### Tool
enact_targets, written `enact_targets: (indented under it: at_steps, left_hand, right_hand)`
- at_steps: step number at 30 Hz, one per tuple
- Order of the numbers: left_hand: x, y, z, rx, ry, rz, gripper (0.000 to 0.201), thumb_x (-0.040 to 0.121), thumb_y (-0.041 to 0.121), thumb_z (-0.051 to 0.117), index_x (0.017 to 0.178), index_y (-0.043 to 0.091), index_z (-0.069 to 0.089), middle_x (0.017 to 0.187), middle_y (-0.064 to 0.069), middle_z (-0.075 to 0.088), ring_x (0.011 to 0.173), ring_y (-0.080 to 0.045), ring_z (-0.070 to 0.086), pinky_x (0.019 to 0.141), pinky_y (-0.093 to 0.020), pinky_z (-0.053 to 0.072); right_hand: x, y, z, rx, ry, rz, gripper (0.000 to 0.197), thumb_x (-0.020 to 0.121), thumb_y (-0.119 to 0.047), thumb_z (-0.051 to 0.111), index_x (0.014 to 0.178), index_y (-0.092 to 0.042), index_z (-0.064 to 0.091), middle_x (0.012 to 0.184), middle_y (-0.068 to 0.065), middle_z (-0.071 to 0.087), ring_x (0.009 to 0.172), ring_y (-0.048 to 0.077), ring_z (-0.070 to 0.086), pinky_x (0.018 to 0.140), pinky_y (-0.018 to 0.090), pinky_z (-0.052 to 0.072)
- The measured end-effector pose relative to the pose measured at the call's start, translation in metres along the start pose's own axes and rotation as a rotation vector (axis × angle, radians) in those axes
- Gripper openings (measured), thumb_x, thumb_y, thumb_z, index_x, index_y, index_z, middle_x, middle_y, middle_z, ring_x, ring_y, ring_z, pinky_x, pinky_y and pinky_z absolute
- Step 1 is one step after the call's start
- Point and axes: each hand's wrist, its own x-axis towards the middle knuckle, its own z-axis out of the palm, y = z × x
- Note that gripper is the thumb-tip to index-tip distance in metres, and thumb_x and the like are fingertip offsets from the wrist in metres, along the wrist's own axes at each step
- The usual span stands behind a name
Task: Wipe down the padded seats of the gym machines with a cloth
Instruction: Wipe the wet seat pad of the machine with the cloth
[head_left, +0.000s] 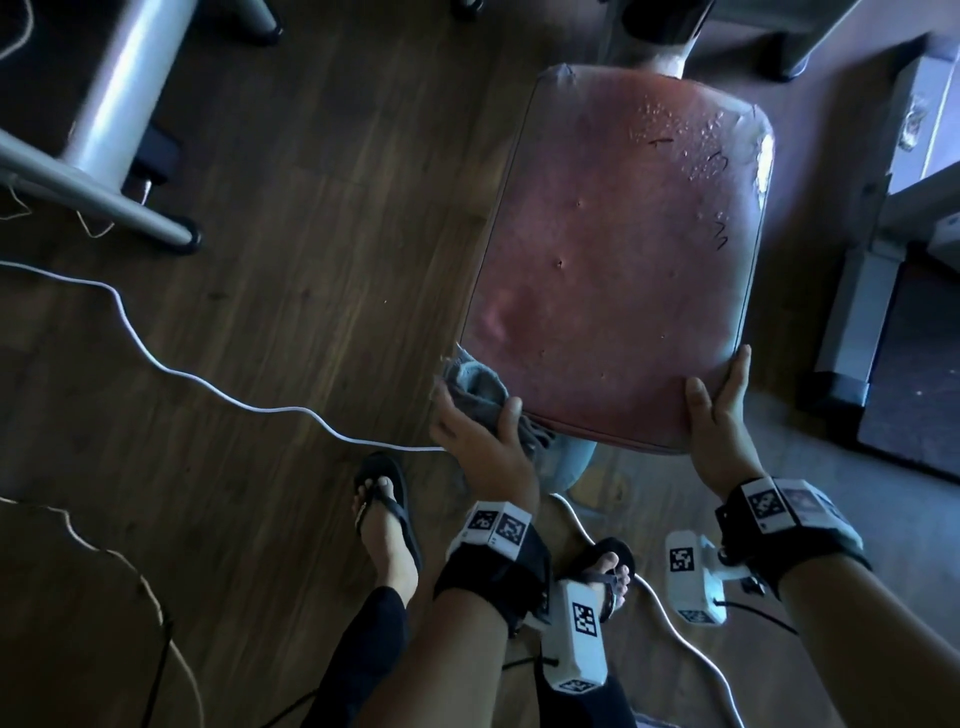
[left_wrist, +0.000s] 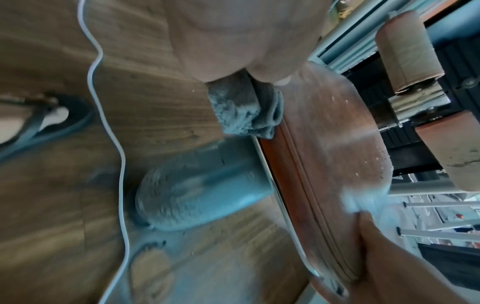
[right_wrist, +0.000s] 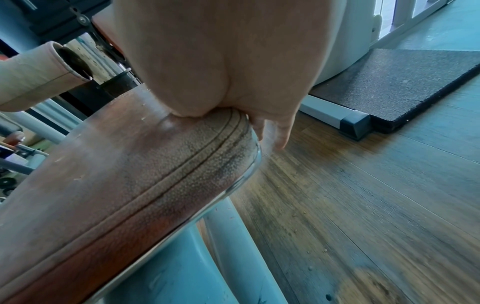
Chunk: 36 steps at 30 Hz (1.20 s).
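A worn red padded seat (head_left: 613, 260) fills the upper right of the head view, with wet droplets (head_left: 691, 140) near its far edge. My left hand (head_left: 475, 413) grips a bunched grey cloth (head_left: 475, 384) against the seat's near-left corner. The left wrist view shows the cloth (left_wrist: 239, 111) pinched under my thumb at the seat's edge (left_wrist: 324, 144). My right hand (head_left: 719, 400) holds the near-right corner, thumb on top. In the right wrist view its fingers (right_wrist: 275, 131) curl down over the side of the seat (right_wrist: 116, 164).
A white cable (head_left: 156, 353) snakes over the wooden floor on the left. A grey machine frame (head_left: 119, 104) stands at the upper left. A black rubber mat (head_left: 914, 364) lies to the right. The seat's pale blue post (head_left: 569, 462) is below, near my sandalled feet (head_left: 387, 519).
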Motion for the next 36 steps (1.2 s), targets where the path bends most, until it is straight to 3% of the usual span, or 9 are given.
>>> enact_targets:
  at_steps: [3, 6, 8, 10, 18, 20, 22, 27, 36]
  left_hand:
    - [0.026, -0.006, -0.013, 0.045, -0.021, 0.179, 0.064, 0.086, 0.028, 0.071, 0.139, 0.006, 0.041, 0.136, -0.016, 0.041, 0.126, -0.023, 0.042, 0.106, -0.030, 0.039]
    - [0.053, -0.007, -0.024, 0.105, -0.156, 0.274, 0.054, 0.091, 0.030, 0.064, 0.139, 0.013, 0.046, 0.138, -0.010, 0.045, 0.127, -0.017, 0.043, 0.096, -0.001, 0.029]
    - [0.070, -0.004, -0.027, 0.155, -0.230, 0.337, 0.053, 0.093, 0.032, 0.061, 0.142, 0.020, 0.046, 0.144, -0.006, 0.044, 0.130, -0.014, 0.043, 0.094, 0.002, 0.026]
    - [0.089, 0.004, -0.027, 0.204, -0.289, 0.403, 0.050, 0.096, 0.032, 0.056, 0.145, 0.023, 0.045, 0.147, -0.003, 0.043, 0.132, -0.015, 0.044, 0.100, -0.014, 0.036]
    - [0.147, 0.024, -0.001, 0.229, -0.435, 0.453, 0.059, 0.088, 0.040, 0.053, 0.143, 0.020, 0.048, 0.133, -0.007, 0.056, 0.126, -0.021, 0.052, 0.111, -0.041, 0.038]
    - [0.136, 0.021, -0.011, 0.271, -0.407, 0.471, 0.056, 0.090, 0.037, 0.057, 0.143, 0.021, 0.048, 0.140, -0.005, 0.054, 0.131, -0.017, 0.048, 0.114, -0.023, 0.031]
    - [0.116, 0.019, -0.024, 0.291, -0.386, 0.455, 0.053, 0.093, 0.027, 0.061, 0.144, 0.022, 0.046, 0.142, -0.002, 0.053, 0.129, -0.014, 0.048, 0.100, -0.002, 0.025]
    - [0.110, 0.017, -0.029, 0.297, -0.408, 0.372, 0.052, 0.094, 0.024, 0.062, 0.144, 0.023, 0.047, 0.134, 0.000, 0.061, 0.121, -0.014, 0.057, 0.087, -0.009, 0.034]
    - [0.128, 0.030, -0.021, 0.264, -0.452, 0.383, 0.055, 0.090, 0.018, 0.067, 0.142, 0.021, 0.050, 0.131, -0.001, 0.062, 0.121, -0.012, 0.056, 0.097, -0.012, 0.035]
  right_hand:
    - [-0.004, -0.009, 0.000, -0.027, 0.003, 0.087, 0.071, 0.103, -0.035, 0.040, 0.155, -0.026, -0.008, 0.161, 0.009, 0.005, 0.147, 0.022, 0.013, 0.121, 0.041, 0.013]
    - [-0.004, -0.020, 0.002, -0.140, 0.091, 0.134, 0.072, 0.100, -0.029, 0.046, 0.156, -0.017, 0.002, 0.159, 0.009, 0.005, 0.145, 0.032, 0.016, 0.119, 0.043, 0.015]
    - [0.002, -0.030, 0.004, -0.135, 0.164, 0.163, 0.071, 0.097, -0.021, 0.051, 0.154, -0.008, 0.010, 0.159, 0.011, 0.005, 0.144, 0.031, 0.019, 0.117, 0.033, 0.015]
    - [0.013, -0.044, 0.008, -0.066, 0.218, 0.213, 0.074, 0.095, -0.022, 0.054, 0.154, -0.007, 0.011, 0.159, 0.013, 0.009, 0.143, 0.028, 0.023, 0.113, 0.026, 0.017]
    - [0.046, -0.077, 0.033, -0.198, 0.258, 0.343, 0.113, 0.081, -0.063, 0.061, 0.154, -0.018, -0.013, 0.160, 0.015, 0.003, 0.147, 0.036, 0.004, 0.120, 0.050, 0.004]
    - [0.046, -0.077, 0.032, -0.203, 0.245, 0.351, 0.114, 0.081, -0.064, 0.060, 0.153, -0.018, -0.015, 0.160, 0.014, 0.002, 0.147, 0.036, 0.004, 0.119, 0.051, 0.005]
    - [0.048, -0.077, 0.032, -0.210, 0.242, 0.363, 0.115, 0.080, -0.066, 0.060, 0.153, -0.018, -0.015, 0.159, 0.014, 0.003, 0.146, 0.037, 0.006, 0.119, 0.051, 0.006]
    - [0.048, -0.080, 0.034, -0.245, 0.264, 0.396, 0.117, 0.077, -0.070, 0.060, 0.154, -0.019, -0.012, 0.159, 0.016, 0.005, 0.145, 0.038, 0.009, 0.118, 0.053, 0.009]
    - [0.048, -0.081, 0.034, -0.252, 0.253, 0.384, 0.115, 0.079, -0.069, 0.058, 0.153, -0.018, -0.015, 0.158, 0.015, 0.003, 0.144, 0.039, 0.009, 0.118, 0.053, 0.008]
